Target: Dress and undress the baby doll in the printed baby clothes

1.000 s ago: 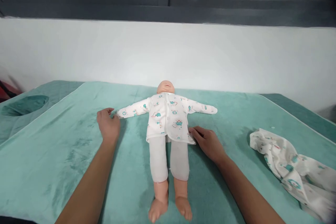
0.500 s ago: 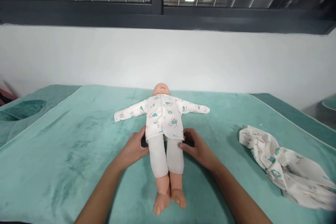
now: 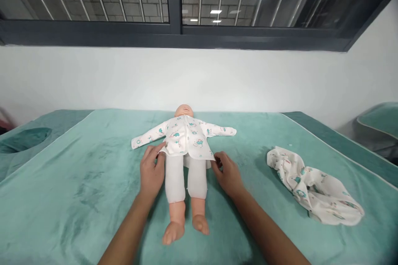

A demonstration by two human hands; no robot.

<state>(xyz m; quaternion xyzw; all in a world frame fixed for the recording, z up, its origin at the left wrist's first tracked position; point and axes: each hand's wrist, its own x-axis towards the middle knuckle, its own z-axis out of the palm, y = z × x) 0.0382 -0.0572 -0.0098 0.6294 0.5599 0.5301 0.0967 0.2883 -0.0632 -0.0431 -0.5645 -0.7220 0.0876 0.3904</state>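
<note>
A baby doll [image 3: 183, 161] lies on its back on a teal padded surface [image 3: 77, 190], arms spread, in a white printed top [image 3: 183, 136] and bare-footed. My left hand [image 3: 151, 172] rests beside the doll's left hip, fingers stretched out and touching the lower left hem of the top. My right hand [image 3: 226, 172] lies at the other hip, fingers curled at the lower right hem; whether it pinches the cloth is unclear.
A crumpled white printed garment [image 3: 311, 186] lies on the surface to the right. A white wall and dark window frame stand behind. A round hole [image 3: 21, 138] is sunk into the teal pad at far left. Another teal pad [image 3: 379, 122] shows at right.
The view tilted up. My left hand came from the doll's sleeve end to its hip, then up to the top's hem. My right hand stayed by the right hem.
</note>
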